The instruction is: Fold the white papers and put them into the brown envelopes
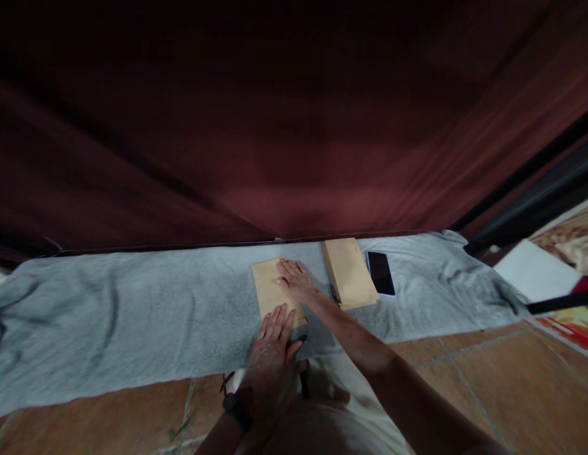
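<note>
A tan paper envelope [266,284] lies flat on a grey towel [132,316] spread over the floor. My left hand [273,354] rests palm down on the envelope's near end, fingers spread. My right hand [296,280] presses flat on its far right part, fingers pointing left. Neither hand grips anything. A black band sits on my left wrist.
A stack of tan envelopes [349,273] lies to the right on the towel, with a dark phone [381,273] beside it. A dark red curtain [294,126] hangs behind. Terracotta floor tiles [487,373] lie in front; white paper [535,272] sits far right.
</note>
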The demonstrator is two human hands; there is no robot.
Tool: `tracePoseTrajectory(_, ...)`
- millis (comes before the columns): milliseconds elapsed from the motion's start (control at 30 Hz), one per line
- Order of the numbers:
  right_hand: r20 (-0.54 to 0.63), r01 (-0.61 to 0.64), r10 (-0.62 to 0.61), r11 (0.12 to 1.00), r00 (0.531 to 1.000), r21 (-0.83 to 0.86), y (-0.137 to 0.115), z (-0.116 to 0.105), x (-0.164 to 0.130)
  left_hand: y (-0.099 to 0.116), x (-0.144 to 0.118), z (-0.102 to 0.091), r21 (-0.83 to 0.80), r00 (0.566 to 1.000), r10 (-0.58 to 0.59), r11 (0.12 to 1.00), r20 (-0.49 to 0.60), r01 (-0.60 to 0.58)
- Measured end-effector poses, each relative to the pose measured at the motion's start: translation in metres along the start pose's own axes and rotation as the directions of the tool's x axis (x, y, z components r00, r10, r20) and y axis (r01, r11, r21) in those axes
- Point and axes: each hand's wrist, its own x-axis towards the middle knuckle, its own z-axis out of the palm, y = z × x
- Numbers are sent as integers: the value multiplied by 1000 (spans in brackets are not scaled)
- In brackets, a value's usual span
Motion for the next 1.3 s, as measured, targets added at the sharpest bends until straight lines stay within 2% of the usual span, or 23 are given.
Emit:
tracePoseTrajectory(267,17,110,-110,994,994,15,1,1,-18,-3,1,4,-16,1000,-8,1000,4,8)
tracePoseTrajectory(533,32,176,-178,983,984,49,-4,-10,-60,-2,1,2,-18,1000,-15,1000,-2,15)
tracePoseTrajectory(967,43,163,-166,985,985,54,-29,-33,-129,0,1,3,14,999,-7,1000,-34,7)
tracePoseTrajectory(1300,-94,135,-128,988,987,72,-46,-29,-170,-2,-2,3,68,999,31,997,-30,-29)
